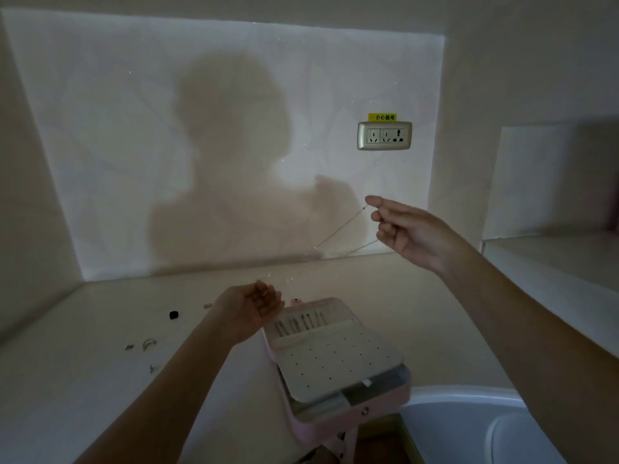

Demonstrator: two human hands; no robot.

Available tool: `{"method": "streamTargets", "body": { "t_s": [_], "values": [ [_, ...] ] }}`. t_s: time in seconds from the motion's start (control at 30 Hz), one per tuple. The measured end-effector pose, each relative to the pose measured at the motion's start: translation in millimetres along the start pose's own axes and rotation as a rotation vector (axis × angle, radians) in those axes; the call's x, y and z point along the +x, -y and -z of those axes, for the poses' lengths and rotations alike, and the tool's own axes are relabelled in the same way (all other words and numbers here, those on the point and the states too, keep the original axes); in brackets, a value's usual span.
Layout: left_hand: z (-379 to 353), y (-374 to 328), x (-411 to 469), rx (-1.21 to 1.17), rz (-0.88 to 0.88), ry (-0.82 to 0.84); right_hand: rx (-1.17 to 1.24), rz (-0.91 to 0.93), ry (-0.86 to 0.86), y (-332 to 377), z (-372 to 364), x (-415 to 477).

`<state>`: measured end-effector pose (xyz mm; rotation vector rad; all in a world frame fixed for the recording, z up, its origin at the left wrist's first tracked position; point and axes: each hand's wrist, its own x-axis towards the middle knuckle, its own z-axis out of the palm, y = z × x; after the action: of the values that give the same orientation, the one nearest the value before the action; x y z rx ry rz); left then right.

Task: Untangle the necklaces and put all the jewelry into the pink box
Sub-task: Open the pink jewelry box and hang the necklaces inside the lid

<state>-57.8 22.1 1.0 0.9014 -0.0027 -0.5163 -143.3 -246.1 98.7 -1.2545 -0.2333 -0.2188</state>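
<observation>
Head view. Your right hand point(407, 231) is raised in front of the wall, pinching one end of a thin necklace point(341, 226) between thumb and fingertip; the other fingers are loosely extended. From that pinch the chain runs down and to the left, taut, and a second strand shows just below the palm. Your left hand point(256, 308) is held lower, palm up with fingers curled, just beside the far left corner of the pink box point(335, 363); whether it grips the chain's other end cannot be told, since the chain is too fine to trace there. The box lies open on the counter point(100, 396), a perforated panel facing up. Left of your forearm, loose on the counter, lie two rings point(149, 343), a small black piece point(173, 314) and a few smaller bits. A wall socket point(384, 135) with a yellow label point(382, 117) sits above your right hand, and a white basin point(469, 413) fills the lower right corner.
</observation>
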Motion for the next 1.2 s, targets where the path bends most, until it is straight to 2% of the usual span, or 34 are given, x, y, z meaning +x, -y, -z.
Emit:
{"method": "streamTargets", "body": {
  "t_s": [0.2,0.3,0.4,0.47,0.53,0.63,0.77,0.97,1.2],
  "values": [
    [-21,21,-5,0.532,-0.117,-0.13,-0.577,0.029,0.115,37,-42,36],
    [-23,37,-2,1.002,-0.275,-0.152,-0.79,0.008,0.22,50,-65,53],
    [-18,56,2,1.484,-0.496,-0.107,-1.015,-0.065,0.309,59,-80,65],
    [-21,61,1,1.644,-0.566,-0.06,-1.163,-0.103,0.335,63,-85,68],
    [-23,60,-1,1.772,-0.559,-0.03,-1.269,-0.11,0.33,63,-86,69],
    [-22,59,0,1.854,-0.524,-0.006,-1.351,-0.094,0.311,60,-80,68],
    [-21,62,-1,1.935,-0.555,-0.053,-1.382,-0.058,0.273,60,-70,67],
    [-23,67,-9,1.857,-0.822,-0.15,-1.35,0.078,0.198,77,-69,69],
    [-20,68,-11,1.84,-1.02,-0.121,-1.356,0.149,0.147,101,-76,67]
  ]
}}
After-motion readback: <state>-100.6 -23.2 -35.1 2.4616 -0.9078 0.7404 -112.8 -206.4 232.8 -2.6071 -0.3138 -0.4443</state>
